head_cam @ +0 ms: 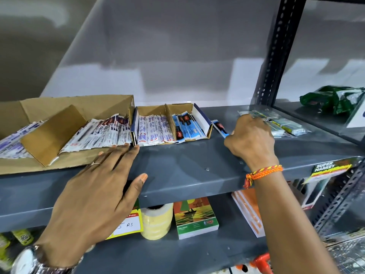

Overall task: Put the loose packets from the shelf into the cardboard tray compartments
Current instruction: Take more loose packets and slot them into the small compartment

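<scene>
A: While the left hand [98, 186] lies flat, fingers spread, on the shelf [187, 165] edge at 7 o'clock, what's the right hand [250, 135] doing?

B: Curled on loose packets [284, 123] at 2 o'clock; grip unclear. Pinch a flat stack, feed it edge-first into the small tray [201, 115] at 12.

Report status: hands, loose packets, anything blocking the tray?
Left hand flat, open, at the small cardboard tray's front. Right hand closing on a blue packet beside the tray. Clear packets still loose further right. Nothing in the way.
</scene>
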`<state>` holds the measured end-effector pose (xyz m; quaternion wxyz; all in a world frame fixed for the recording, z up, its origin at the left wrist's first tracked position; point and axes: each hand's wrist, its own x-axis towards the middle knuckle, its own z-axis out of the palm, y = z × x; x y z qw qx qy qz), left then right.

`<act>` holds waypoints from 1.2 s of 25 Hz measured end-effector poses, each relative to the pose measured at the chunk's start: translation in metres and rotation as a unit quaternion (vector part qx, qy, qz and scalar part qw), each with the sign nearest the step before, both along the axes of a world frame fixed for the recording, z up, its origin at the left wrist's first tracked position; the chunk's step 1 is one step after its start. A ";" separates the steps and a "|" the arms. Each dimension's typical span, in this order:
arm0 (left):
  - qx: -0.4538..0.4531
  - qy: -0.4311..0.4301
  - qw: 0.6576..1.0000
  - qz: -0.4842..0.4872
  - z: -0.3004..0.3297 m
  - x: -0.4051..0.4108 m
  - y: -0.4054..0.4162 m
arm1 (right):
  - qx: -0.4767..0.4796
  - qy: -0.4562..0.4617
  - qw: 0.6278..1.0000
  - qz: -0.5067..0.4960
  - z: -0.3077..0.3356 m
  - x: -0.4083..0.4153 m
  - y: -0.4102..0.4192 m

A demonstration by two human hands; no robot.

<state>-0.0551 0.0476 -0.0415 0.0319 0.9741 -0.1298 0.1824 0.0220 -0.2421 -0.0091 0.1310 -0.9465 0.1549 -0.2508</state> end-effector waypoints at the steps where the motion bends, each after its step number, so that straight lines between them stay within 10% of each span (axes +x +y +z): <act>1: 0.002 0.001 1.000 0.002 0.001 0.000 0.000 | 0.001 0.002 1.000 -0.009 -0.001 0.000 0.002; 10: 0.025 -0.007 1.000 0.018 0.002 -0.001 -0.003 | 0.209 -0.136 0.965 0.088 -0.011 0.001 -0.005; 17: 0.017 -0.013 1.000 0.015 0.000 0.000 -0.002 | 0.587 -0.150 0.750 0.265 -0.011 -0.032 0.033; 30: 0.023 -0.028 0.999 0.016 -0.002 0.001 -0.001 | 0.580 -0.034 0.717 0.384 -0.002 -0.066 0.071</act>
